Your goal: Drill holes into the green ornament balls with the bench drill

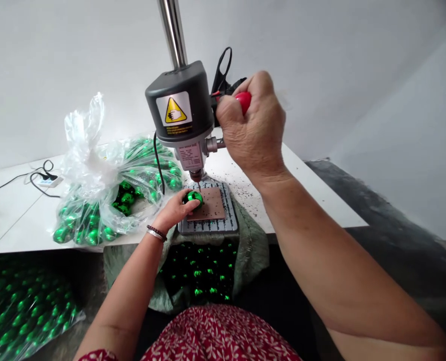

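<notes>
My left hand is closed round a shiny green ball, with thumb and fingers on its sides. The ball sits on a brown board that lies on the slotted grey base of a bench drill press. Just above and beside the ball hangs the thin drill bit; whether it touches the ball I cannot tell. Up at the right of the drill head, my right hand grips the red knob of the feed handle.
An open clear plastic bag of green balls lies on the white table, left of the drill. Below the table edge, a green sack holds many more. Another full bag stands lower left. A power strip and dark shavings lie on the table.
</notes>
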### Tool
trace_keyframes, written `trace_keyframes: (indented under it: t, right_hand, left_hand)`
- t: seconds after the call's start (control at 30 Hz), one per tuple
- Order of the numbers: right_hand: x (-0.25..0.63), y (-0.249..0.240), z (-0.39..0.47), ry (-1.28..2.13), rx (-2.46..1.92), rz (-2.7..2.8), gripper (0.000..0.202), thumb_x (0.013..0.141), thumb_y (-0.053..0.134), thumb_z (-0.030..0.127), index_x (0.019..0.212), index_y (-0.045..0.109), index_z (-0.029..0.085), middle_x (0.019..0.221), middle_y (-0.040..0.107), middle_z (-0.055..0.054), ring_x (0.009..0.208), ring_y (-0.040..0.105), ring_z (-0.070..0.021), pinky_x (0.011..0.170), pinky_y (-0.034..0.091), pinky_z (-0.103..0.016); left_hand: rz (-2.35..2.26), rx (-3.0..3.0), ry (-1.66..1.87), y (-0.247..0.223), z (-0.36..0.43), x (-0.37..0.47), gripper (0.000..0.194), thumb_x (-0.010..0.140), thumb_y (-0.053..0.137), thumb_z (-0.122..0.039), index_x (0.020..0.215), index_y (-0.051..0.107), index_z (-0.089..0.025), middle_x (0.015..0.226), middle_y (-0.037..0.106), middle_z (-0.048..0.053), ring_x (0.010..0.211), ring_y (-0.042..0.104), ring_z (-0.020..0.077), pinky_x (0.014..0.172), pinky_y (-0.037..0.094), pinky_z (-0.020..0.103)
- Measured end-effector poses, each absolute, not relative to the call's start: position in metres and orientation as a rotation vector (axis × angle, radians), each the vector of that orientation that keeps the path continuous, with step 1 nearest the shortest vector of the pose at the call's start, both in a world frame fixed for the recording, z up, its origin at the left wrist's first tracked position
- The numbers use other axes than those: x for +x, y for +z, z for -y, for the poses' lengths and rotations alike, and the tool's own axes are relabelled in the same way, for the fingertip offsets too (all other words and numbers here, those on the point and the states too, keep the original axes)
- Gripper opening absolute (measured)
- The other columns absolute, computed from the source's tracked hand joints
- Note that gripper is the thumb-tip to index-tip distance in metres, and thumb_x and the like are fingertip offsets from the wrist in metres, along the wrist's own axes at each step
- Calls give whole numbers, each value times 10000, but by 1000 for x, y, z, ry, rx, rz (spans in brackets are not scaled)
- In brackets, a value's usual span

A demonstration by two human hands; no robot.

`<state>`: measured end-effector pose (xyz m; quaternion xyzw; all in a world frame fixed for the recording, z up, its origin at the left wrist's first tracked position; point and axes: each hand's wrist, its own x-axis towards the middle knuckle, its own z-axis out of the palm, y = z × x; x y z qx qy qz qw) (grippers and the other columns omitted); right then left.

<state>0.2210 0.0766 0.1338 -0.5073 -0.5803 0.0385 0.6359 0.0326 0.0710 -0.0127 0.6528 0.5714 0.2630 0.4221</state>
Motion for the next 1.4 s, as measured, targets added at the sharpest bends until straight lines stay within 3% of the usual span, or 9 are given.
trace_keyframes:
  t: [0.2,0.37,0.47,0.67,0.9,1.13,1.4]
  right_hand:
    - [221,135,-76,52,-1229,1340,225,837,494,360,777,346,202,739,441,8,671,380,-85,696,343,-246]
    - [222,134,-76,37,-1217,1351,198,833,450,381,796,366,205,765,461,-6,679,385,-102,681,333,-255]
    - [222,133,-76,35,-1204,1346,178,821,449,361,782,354,215,762,465,-8,678,392,-114,681,337,-266]
    - [222,134,-75,61,-1202,1335,201,824,462,371,767,348,215,754,472,-9,684,409,-120,687,339,-277]
    - [223,136,-72,56,-1242,1388,195,848,436,371,794,346,208,732,433,3,670,365,-106,697,310,-259]
    - [223,136,-75,44,-1258,1390,187,851,410,379,814,342,209,730,410,23,649,316,-95,696,297,-244]
    - [222,136,-74,69,-1216,1394,202,833,407,339,770,264,211,706,394,33,631,282,-96,706,296,-243]
  left_hand:
    - [-1502,1706,548,-14,-80,37,612,769,630,-409,1321,512,-174,989,676,50,602,598,112,591,483,238]
    - [-1556,1900,507,-3,-82,42,587,730,662,-411,1261,594,-170,1035,696,45,892,625,190,843,483,288]
    - [-1557,1922,436,5,-82,46,565,712,679,-398,1228,623,-173,1015,701,31,928,619,201,876,467,296]
    - [-1532,1835,523,-1,-82,55,608,664,733,-373,1229,620,-178,950,693,19,887,602,186,821,473,276]
    - [-1410,1559,602,-11,-81,43,599,751,640,-418,1285,560,-160,831,634,12,615,530,99,578,437,217]
    - [-1375,1560,602,-13,-82,36,613,799,601,-430,1367,480,-235,886,630,5,620,551,79,537,428,177]
    - [-1398,1559,632,-12,-82,36,622,800,598,-416,1378,480,-218,819,643,2,587,549,82,533,431,184]
